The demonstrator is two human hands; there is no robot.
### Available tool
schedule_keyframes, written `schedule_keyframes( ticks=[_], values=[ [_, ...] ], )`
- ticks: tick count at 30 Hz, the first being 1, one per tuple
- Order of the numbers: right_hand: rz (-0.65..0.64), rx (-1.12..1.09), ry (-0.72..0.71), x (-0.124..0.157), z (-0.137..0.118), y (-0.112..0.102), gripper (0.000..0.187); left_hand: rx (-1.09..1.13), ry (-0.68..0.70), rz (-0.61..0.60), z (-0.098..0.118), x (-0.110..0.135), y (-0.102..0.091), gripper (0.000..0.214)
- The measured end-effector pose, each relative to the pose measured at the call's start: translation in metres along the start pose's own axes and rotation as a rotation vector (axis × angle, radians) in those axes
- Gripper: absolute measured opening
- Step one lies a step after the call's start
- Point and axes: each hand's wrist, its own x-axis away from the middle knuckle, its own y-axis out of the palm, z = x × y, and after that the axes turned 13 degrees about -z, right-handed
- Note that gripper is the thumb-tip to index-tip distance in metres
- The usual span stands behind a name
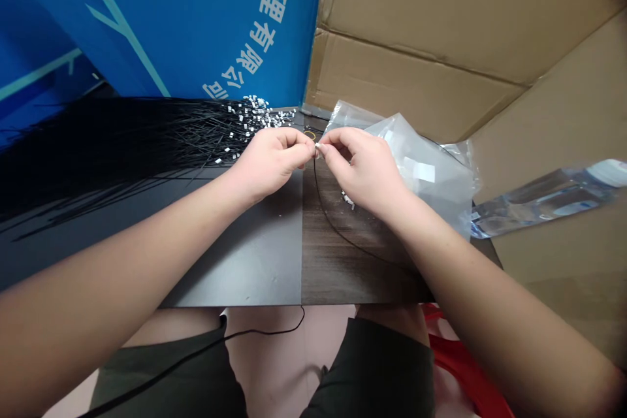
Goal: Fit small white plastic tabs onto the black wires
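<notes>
Left hand (269, 160): thumb and forefinger pinched together, contents hidden. Right hand (365, 166): fingertips closed on a small white piece (318, 145), held above the tabletop (245, 255), nearer its far edge. Dark wire (333, 227): hangs below the fingertips, curves toward the near right corner. Step, apparently: fine fingertip work on the piece; next move likely calls for a steady two-handed pinch. Black wire bundle (147, 130), white-ended: far left corner. Plastic bags (445, 189): far right corner.

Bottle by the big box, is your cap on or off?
On: a white cap covers the end of the clear bottle.
</notes>
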Motion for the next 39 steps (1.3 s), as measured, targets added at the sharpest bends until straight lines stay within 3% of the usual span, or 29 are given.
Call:
schedule_keyframes(
  ticks=[6,12,17,25,39],
  values=[
    [-0.012,0.153,-0.132,-0.002,-0.009,-0.014,0.013,0.137,0.016,-0.021,0.016,0.003,-0.005,0.011],
    [0.091,0.186,-0.237,0.004,0.005,0.006,0.017,0.096,-0.022,0.021,0.01,0.004,-0.002,0.012],
    [0.15,0.188,-0.264,0.004,0.01,0.019,0.018,0.087,-0.046,0.034,0.009,0.004,-0.001,0.013],
    [0.15,0.199,-0.261,0.006,0.01,0.022,0.022,0.088,-0.051,0.036,0.008,0.003,0.0,0.012],
    [0.289,0.216,-0.279,0.006,0.018,0.033,0.018,0.084,-0.087,-0.016,0.005,0.002,0.0,0.015]
  ],
)
